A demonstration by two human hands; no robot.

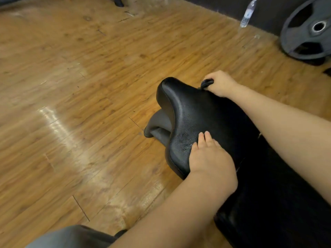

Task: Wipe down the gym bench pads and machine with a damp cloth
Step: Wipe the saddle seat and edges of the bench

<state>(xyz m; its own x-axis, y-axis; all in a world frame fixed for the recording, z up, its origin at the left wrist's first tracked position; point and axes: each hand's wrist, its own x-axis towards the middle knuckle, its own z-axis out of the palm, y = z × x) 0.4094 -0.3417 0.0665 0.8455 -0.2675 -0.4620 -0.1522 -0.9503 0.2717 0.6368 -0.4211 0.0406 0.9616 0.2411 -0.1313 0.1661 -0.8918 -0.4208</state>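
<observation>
Gym floor. Black padded bench pad [197, 111] at center, rubber-coated weight plate [309, 31] leaning against the dark wall at 2 o'clock, plastic water bottle [248, 14] at 1 o'clock, worn wood-plank flooring [80, 86] all around.

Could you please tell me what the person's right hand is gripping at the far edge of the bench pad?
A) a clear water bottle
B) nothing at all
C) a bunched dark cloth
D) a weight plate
C: the right hand has its fingers curled round a bunched dark cloth at the far edge of the black bench pad, while the left hand rests with straight fingers on the pad's near side.
</observation>
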